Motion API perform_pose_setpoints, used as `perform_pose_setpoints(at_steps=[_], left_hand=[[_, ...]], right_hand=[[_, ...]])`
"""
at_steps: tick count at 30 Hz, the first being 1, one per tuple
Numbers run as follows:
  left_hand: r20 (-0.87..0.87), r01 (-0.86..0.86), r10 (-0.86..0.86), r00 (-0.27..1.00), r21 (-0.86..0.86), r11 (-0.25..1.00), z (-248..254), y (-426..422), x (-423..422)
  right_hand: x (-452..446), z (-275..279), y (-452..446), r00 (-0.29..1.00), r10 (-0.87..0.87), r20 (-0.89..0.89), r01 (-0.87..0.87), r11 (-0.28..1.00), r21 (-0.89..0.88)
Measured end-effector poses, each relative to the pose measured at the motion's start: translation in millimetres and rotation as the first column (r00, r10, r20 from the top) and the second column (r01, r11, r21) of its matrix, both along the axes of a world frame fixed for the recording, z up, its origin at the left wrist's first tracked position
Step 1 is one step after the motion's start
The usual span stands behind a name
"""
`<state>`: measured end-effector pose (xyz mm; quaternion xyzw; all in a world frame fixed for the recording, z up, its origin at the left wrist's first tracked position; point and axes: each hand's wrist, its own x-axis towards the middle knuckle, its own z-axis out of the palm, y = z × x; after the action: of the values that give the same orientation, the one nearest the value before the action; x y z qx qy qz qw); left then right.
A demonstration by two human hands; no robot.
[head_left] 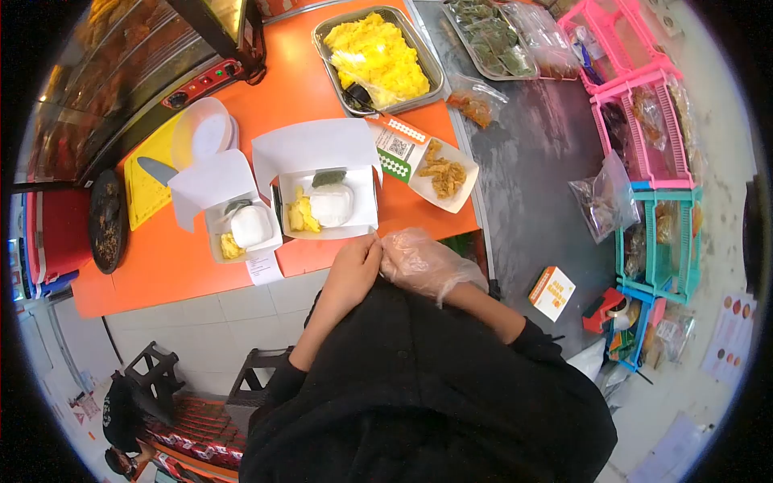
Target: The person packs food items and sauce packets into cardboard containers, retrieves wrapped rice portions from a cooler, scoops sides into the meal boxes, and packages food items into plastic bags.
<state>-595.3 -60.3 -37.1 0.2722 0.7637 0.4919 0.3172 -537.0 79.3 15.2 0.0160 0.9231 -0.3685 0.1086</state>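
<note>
My right hand (423, 262) wears a clear plastic glove, and its fingers are drawn together. My bare left hand (356, 266) meets it at the fingertips, closed in a pinch near the glove's edge; what it pinches is too small to make out. Both hands are at the orange counter's front edge. Just beyond them stands an open white box (366, 216) with a white rice mound (332, 204), yellow egg and a dark green piece. A smaller open box (216, 246) with similar food is to its left. A paper tray (467, 181) of brown fried pieces lies to the right.
A metal tray (439, 80) of yellow egg stands at the back. At left are a knife (156, 171) on a yellow board (145, 205), a stone mortar (107, 221) and a heated display. Pink baskets (636, 88) and a small box (552, 294) are right. Another person (121, 419) is lower left.
</note>
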Motion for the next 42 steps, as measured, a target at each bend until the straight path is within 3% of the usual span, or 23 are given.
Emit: perform_pose_setpoints(at_steps=[1,3,4,5,6,7,9,12,13,15,16,19,22,25,28,31,34,37,42], left_hand=[[0.037,-0.047,0.045,0.998,0.043,0.998,-4,1,2],[0.111,-0.155,0.141,0.984,0.122,0.980,-8,1,6],[0.332,-0.212,0.156,0.930,0.139,0.967,-1,2,5],[0.537,-0.272,0.156,0.829,0.143,0.952,12,2,3],[0.713,-0.331,0.142,0.686,0.132,0.935,21,3,1],[0.707,-0.350,0.141,0.693,0.159,0.923,23,4,2],[0.694,-0.387,0.140,0.706,0.213,0.897,25,5,3],[0.365,-0.281,0.191,0.911,0.211,0.936,21,8,-4],[0.148,-0.212,0.196,0.969,0.100,0.972,22,6,-9],[-0.282,-0.143,0.093,0.955,-0.162,0.976,31,0,-21],[-0.341,-0.157,0.058,0.938,-0.270,0.950,38,2,-24],[-0.499,-0.037,0.164,0.851,0.254,0.966,52,14,-29],[-0.140,0.071,0.009,0.990,0.554,0.829,50,15,-28],[-0.267,0.054,0.133,0.955,0.595,0.802,54,20,-21],[-0.127,-0.015,0.162,0.978,0.743,0.669,47,27,-11],[-0.109,-0.015,0.217,0.970,0.866,0.500,68,32,-4],[-0.203,0.107,0.219,0.954,0.918,0.382,106,27,2],[-0.277,0.216,0.196,0.941,0.934,0.284,130,24,9],[-0.338,0.303,0.173,0.925,0.931,0.203,150,24,17]], right_hand=[[0,4,-1,0.993,-0.002,0.120,0.001,1.000,0.009],[4,-20,1,0.996,0.032,-0.080,-0.025,0.996,0.082],[6,-28,3,0.983,0.053,-0.178,-0.032,0.992,0.120],[6,-28,4,0.997,-0.059,-0.041,0.049,0.977,-0.207],[5,-26,7,0.985,-0.121,0.126,0.168,0.851,-0.497],[4,-24,9,0.946,-0.124,0.299,0.308,0.631,-0.712],[-3,4,10,0.973,-0.132,0.191,0.217,0.813,-0.540],[-3,16,16,0.994,-0.095,-0.056,0.074,0.953,-0.293],[-2,18,18,0.986,-0.069,-0.150,0.036,0.976,-0.213],[-2,33,24,0.969,-0.234,-0.078,0.224,0.967,-0.119],[-3,41,25,0.947,-0.316,-0.048,0.313,0.947,-0.066],[-7,60,19,0.926,-0.366,-0.089,0.359,0.929,-0.087],[-9,85,21,0.936,-0.344,0.073,0.351,0.910,-0.222],[-5,87,22,0.955,-0.266,-0.131,0.231,0.945,-0.233],[-3,103,19,0.963,-0.207,-0.171,0.137,0.928,-0.347],[2,122,20,0.926,-0.097,-0.366,-0.077,0.898,-0.432],[19,110,18,0.838,-0.282,-0.467,-0.218,0.612,-0.760],[27,108,10,0.733,-0.547,-0.405,-0.236,0.355,-0.905],[34,97,13,0.677,-0.653,-0.340,-0.160,0.321,-0.934]])
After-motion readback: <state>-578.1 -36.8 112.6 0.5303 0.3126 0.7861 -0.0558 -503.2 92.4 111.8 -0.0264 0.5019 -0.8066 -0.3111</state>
